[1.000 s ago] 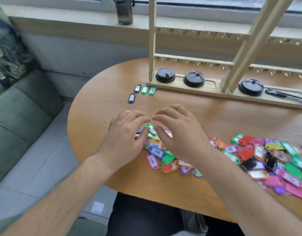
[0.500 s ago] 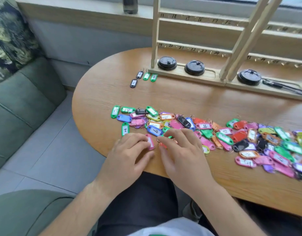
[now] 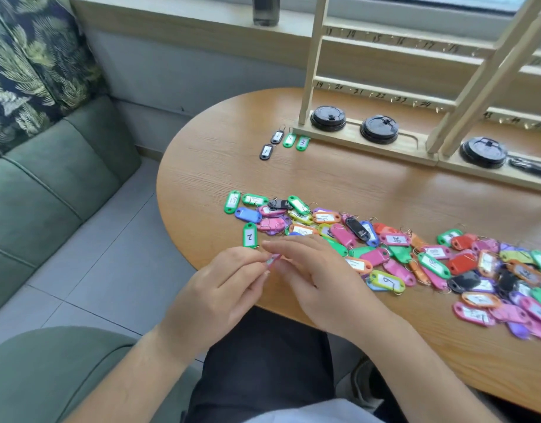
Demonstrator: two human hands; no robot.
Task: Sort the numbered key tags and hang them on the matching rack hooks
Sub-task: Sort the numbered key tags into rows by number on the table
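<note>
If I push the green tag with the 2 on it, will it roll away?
Probably not. The green tag lies flat on the table, so it should slide rather than roll. It looks like thin plastic, so likely light and stiff. It sits near the table's edge, so a hard push might knock it off.

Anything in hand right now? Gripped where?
A pinkish key tag, pinched near its ring end by the left hand fingertips; the right hand fingers meet its other end, grip unclear.

The left hand (image 3: 220, 288) pinches a pink key tag (image 3: 271, 260) at the surface's (image 3: 232, 175) near edge; the right hand (image 3: 321, 282) is just beside it, fingers outstretched.
</note>
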